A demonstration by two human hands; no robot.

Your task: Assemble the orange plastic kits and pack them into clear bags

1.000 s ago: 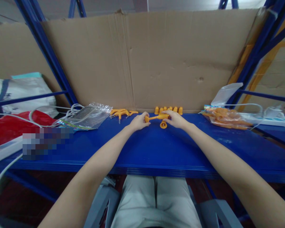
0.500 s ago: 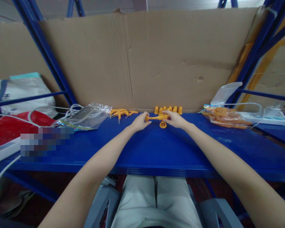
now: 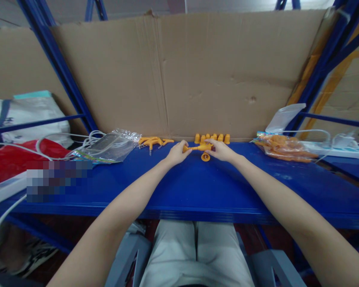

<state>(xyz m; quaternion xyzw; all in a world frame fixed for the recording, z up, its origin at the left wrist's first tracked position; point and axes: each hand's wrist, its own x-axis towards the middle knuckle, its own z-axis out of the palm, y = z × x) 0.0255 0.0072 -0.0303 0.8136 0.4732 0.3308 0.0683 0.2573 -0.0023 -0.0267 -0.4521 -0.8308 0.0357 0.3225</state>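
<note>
Both my hands meet at the back of a blue shelf (image 3: 197, 187). My left hand (image 3: 177, 153) is closed round the left end of an orange ribbed plastic piece (image 3: 197, 148). At the piece's right end, my right hand (image 3: 221, 150) pinches it with closed fingers. An orange cone-shaped part (image 3: 205, 156) hangs below the piece between my hands. Behind them a row of small orange caps (image 3: 212, 138) stands against the cardboard. A pile of orange forked parts (image 3: 154, 141) lies left of my left hand.
A tall cardboard sheet (image 3: 197, 71) backs the shelf. A clear plastic bag (image 3: 107, 147) and white cables (image 3: 89, 139) lie at left, with a red bag (image 3: 6, 163) beyond. A bag of orange parts (image 3: 283, 148) and a white power strip (image 3: 338, 151) sit at right. Blue rack posts (image 3: 56, 63) flank the shelf.
</note>
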